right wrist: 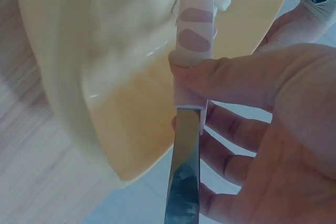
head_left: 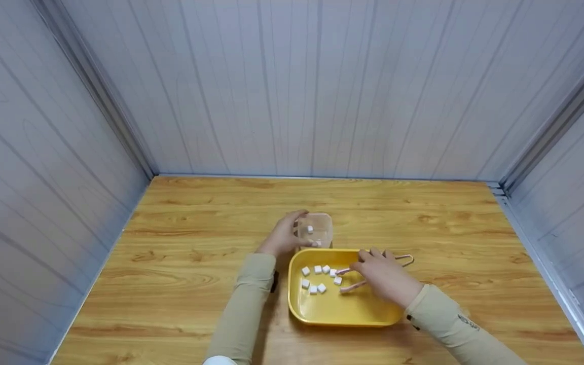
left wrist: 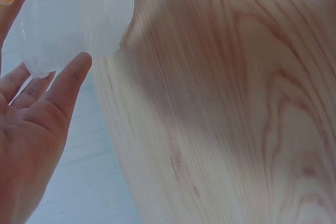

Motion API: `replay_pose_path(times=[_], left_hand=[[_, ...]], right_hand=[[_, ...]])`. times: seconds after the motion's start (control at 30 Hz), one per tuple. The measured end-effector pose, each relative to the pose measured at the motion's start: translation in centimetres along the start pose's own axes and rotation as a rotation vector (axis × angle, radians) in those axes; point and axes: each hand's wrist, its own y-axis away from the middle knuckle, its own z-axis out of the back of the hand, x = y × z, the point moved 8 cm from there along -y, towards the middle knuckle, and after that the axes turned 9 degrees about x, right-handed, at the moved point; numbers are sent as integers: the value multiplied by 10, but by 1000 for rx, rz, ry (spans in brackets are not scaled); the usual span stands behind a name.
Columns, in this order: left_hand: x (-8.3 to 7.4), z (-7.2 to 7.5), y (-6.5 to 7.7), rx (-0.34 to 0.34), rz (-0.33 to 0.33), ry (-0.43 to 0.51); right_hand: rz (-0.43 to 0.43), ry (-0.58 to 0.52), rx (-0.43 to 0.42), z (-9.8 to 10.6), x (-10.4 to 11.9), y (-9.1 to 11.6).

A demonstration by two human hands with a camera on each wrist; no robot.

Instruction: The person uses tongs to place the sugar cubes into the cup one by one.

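Note:
A yellow tray point(head_left: 345, 312) lies on the wooden table and holds several small white cubes point(head_left: 317, 279). My right hand point(head_left: 380, 276) grips pink-tipped metal tongs point(head_left: 353, 279) whose tips reach among the cubes; in the right wrist view my thumb presses the tongs point(right wrist: 191, 98) over the tray point(right wrist: 68, 66). Just behind the tray stands a clear plastic cup point(head_left: 315, 230) with two white cubes inside. My left hand point(head_left: 284, 235) holds the cup from its left side; in the left wrist view the fingers point(left wrist: 63, 90) curl round the cup point(left wrist: 73, 19).
The wooden table point(head_left: 180, 263) is boxed in by grey panel walls point(head_left: 292, 86) at the back and on both sides. Bare wood stretches left and right of the tray.

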Motion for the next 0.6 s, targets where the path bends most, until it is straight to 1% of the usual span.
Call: replay_pose_path(times=[0.23, 0.47, 0.6], left_hand=[[-1, 0, 0, -7, -6, 26], [-2, 0, 1, -8, -1, 54], [-2, 1, 1, -9, -6, 50]], right_hand=[[0, -4, -15, 0, 2, -3], [8, -18, 11, -4, 3, -6], [27, -19, -18, -2, 5, -5]])
